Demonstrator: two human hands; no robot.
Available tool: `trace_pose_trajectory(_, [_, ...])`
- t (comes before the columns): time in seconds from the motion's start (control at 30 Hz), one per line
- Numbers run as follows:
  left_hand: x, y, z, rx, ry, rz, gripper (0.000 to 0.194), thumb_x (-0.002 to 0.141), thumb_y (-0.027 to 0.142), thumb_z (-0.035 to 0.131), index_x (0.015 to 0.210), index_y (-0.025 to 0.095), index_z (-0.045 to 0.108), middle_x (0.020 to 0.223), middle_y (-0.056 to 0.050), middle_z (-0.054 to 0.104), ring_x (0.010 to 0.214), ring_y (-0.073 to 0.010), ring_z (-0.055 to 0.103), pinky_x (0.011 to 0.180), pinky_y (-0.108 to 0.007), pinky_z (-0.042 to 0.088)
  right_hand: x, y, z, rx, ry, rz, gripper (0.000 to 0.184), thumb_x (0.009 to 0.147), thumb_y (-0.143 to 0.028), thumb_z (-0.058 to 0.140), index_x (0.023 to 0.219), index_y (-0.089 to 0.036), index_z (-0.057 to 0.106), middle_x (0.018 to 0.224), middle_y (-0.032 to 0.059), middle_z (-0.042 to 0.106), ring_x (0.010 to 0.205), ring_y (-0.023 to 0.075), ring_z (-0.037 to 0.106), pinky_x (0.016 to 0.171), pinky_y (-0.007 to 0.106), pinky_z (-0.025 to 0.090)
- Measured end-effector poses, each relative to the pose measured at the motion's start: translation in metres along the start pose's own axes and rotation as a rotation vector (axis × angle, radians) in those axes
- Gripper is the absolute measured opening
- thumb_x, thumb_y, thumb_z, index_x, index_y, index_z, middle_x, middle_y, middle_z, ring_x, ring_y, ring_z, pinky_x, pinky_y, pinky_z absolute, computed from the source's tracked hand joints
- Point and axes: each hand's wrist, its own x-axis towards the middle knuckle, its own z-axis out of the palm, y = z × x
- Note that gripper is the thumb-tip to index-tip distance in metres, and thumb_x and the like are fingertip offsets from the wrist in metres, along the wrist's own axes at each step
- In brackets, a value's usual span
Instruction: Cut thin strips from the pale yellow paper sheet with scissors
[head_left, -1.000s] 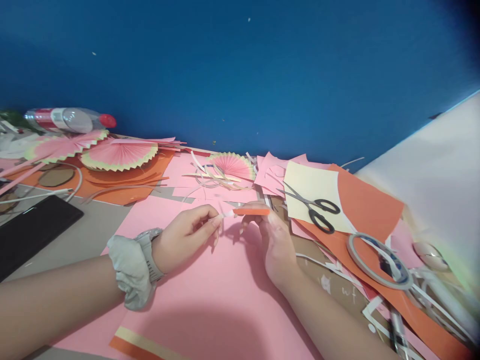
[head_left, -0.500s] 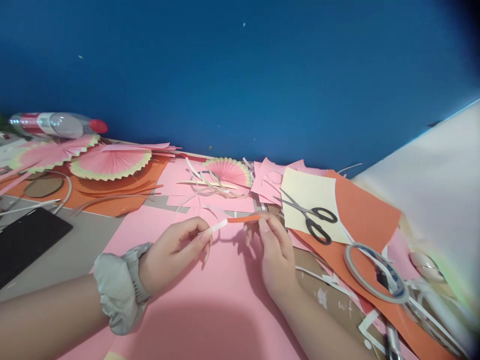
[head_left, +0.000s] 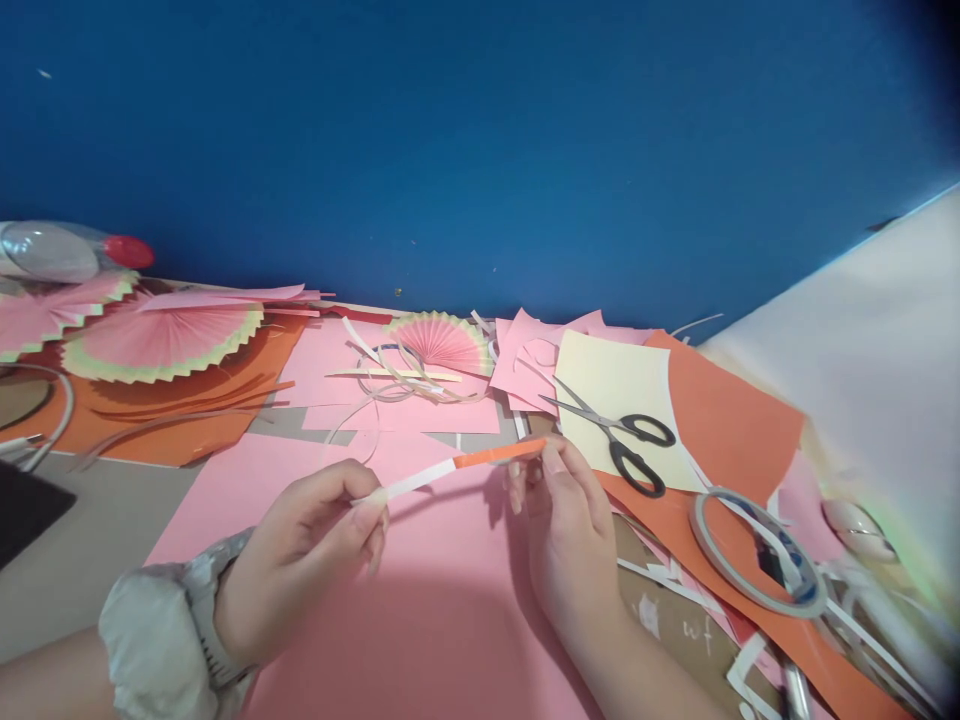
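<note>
My left hand (head_left: 307, 560) pinches the end of a narrow white strip (head_left: 420, 481), which looks like tape backing. The strip runs up to the right and meets an orange paper strip (head_left: 495, 454) in mid-air. My right hand (head_left: 566, 510) pinches the far end of that orange strip between thumb and fingers. Both strips are pulled straight above a large pink paper sheet (head_left: 442, 620). Black-handled scissors (head_left: 619, 428), blades partly apart, lie to the right on a cream paper sheet (head_left: 592, 360). A tape roll (head_left: 701, 530) rests further right on orange paper.
Pleated pink paper fans (head_left: 161, 335) lie at the left, with a plastic bottle (head_left: 56, 250) on its side behind them. A small fan (head_left: 442, 338) and curled strips (head_left: 409, 378) sit at the back. A blue wall (head_left: 480, 150) closes off the far side.
My left hand has moved down and left, so a longer length of white strip shows. My right hand has shifted slightly right with the orange strip. The view has turned a little right.
</note>
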Motion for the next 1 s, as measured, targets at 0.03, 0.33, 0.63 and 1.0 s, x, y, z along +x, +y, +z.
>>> trace_pose_trajectory(0.03, [-0.001,-0.001,0.0,-0.002,0.019,0.013,0.025,0.09,0.03,0.042,0.068,0.022,0.049,0.054,0.002,0.053,0.05,-0.0115,0.051,0.051,-0.024,0.042,0.0,0.0,0.0,0.01,0.007,0.008,0.025,0.093,-0.029,0.041,0.07,-0.021,0.048,0.052,-0.0052,0.04,0.049,0.0106,0.043,0.048,0.024,0.038])
trace_pose_trajectory(0.33, [0.005,0.003,0.004,-0.346,0.335,0.095,0.022,0.091,0.027,0.041,0.072,0.023,0.051,0.05,0.004,0.046,0.042,-0.0092,0.042,0.043,-0.022,0.036,0.005,-0.003,-0.001,-0.045,0.075,-0.037,0.024,0.093,-0.027,0.039,0.073,-0.021,0.05,0.05,-0.0055,0.04,0.048,0.0104,0.039,0.045,0.022,0.035])
trace_pose_trajectory(0.63, [0.011,0.03,0.0,-0.526,0.452,0.315,0.021,0.091,0.031,0.045,0.074,0.019,0.049,0.05,0.004,0.051,0.044,-0.0085,0.044,0.048,-0.022,0.037,-0.002,0.003,0.006,-0.297,0.03,-0.26,0.02,0.093,-0.029,0.038,0.078,-0.021,0.049,0.063,-0.0051,0.043,0.051,0.009,0.041,0.05,0.022,0.035])
trace_pose_trajectory(1.0, [0.013,0.092,-0.04,-0.65,0.508,0.508,0.032,0.095,0.023,0.031,0.072,0.016,0.053,0.053,0.001,0.05,0.047,-0.0102,0.042,0.047,-0.023,0.036,-0.002,0.009,0.008,-0.397,0.03,-0.275,0.022,0.091,-0.033,0.036,0.078,-0.02,0.048,0.063,-0.005,0.041,0.051,0.01,0.041,0.048,0.022,0.034])
